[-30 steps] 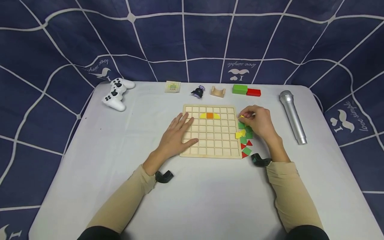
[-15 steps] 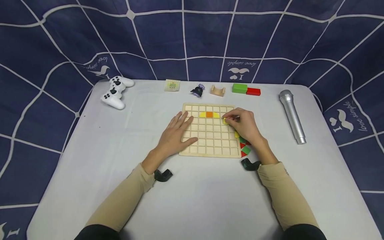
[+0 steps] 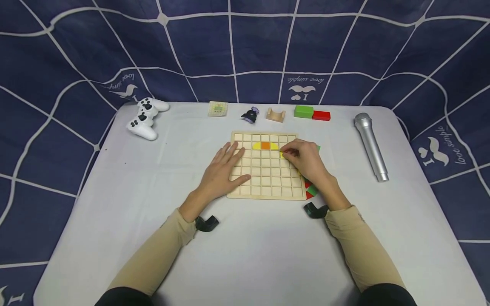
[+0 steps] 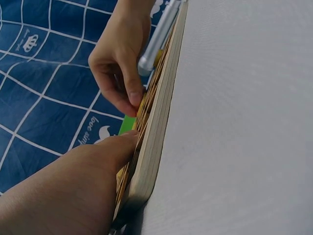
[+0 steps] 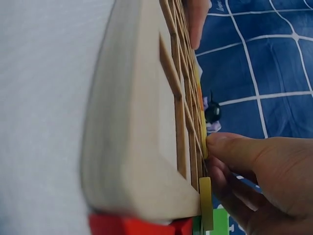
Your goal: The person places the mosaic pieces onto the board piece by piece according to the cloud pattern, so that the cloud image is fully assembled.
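Head view: board [image 3: 266, 181] holds orange square [image 3: 265, 145], yellow pieces [image 3: 257, 146]; right grip [image 3: 307, 159] pinches yellow tile [image 3: 282, 156], left grip [image 3: 220, 172] spread.

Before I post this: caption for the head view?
Left hand rests on a gridded wooden board; right hand pinches a yellow piece.

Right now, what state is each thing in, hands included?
Wooden grid board: flat, partly filled
Orange square tile: between two yellow tiles
Left hand: spread on the board
Right hand: pinches a yellow piece
Red pieces: loose beside the board
White game controller: buttons up
Silver microphone: on its side
Green block: lying beside red block
Pattern card: face up
Wooden cradle: hollow upward
Black trinket: posture unclear
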The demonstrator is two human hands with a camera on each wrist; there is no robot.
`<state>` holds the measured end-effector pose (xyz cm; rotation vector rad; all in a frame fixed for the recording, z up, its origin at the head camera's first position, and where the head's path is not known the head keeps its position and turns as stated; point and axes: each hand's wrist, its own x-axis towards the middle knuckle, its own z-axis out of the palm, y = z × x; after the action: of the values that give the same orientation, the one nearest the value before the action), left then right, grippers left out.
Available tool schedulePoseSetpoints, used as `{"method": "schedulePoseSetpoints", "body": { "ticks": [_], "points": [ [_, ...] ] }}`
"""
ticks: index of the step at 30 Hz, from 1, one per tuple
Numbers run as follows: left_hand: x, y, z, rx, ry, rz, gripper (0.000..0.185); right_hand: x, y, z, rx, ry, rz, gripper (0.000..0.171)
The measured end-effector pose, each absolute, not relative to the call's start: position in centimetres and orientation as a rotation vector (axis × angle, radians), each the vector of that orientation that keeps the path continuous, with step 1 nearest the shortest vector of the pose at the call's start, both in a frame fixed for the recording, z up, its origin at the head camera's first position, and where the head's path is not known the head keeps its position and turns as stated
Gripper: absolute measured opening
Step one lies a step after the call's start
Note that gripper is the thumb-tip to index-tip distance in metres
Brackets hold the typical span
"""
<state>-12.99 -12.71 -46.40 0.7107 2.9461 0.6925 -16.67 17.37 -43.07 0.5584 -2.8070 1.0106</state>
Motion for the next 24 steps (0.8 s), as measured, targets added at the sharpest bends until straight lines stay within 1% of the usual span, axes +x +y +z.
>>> {"method": "schedulePoseSetpoints", "body": {
  "ticks": [9,14,20,24],
  "points": [
    [-12.9,-12.9,-46.5,0.713,2.949,0.708,0.091,-16.3,17.6,-41.7,0.635,-2.887,0.962,0.021],
    [-12.8,-12.8,-46.5,0.709,2.944,0.706,0.090,-15.6,18.9,-40.9,0.627,-2.934,0.969,0.025],
    [-12.9,-12.7,-46.3,0.716,2.948,0.701,0.090,-14.2,21.2,-40.4,0.563,-2.974,0.960,0.024],
    [-12.9,-12.8,-46.3,0.717,2.946,0.695,0.090,-13.5,22.2,-40.7,0.572,-3.001,0.957,0.031]
  ]
}}
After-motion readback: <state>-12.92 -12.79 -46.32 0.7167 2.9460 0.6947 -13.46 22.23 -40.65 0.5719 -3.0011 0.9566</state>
